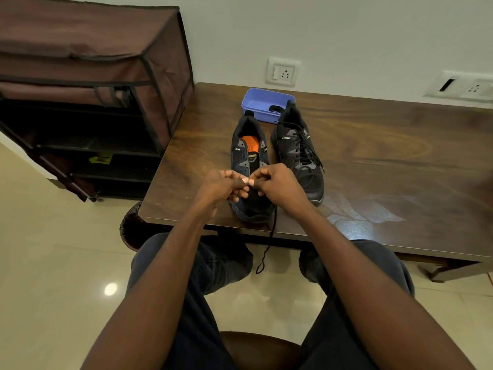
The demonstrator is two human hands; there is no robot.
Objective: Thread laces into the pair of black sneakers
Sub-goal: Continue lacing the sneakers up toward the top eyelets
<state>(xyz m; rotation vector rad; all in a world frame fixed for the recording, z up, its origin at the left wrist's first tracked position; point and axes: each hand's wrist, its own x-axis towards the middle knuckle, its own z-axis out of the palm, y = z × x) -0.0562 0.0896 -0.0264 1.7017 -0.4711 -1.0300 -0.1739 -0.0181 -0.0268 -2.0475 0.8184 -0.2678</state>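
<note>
unlaced black sneaker, orange insole, lace dangling

Two black sneakers with grey patches, one showing an orange insole, sit on a dark brown wood-grain counter; the tub by its far edge is lavender-blue, the lace black.

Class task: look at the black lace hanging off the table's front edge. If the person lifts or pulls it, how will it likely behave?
The black lace probably behaves floppily: it droops over the table edge and curls at its end. It looks light, so it should swing easily. Pulled from the unlaced sneaker, it would likely slide without holding shape.
</note>
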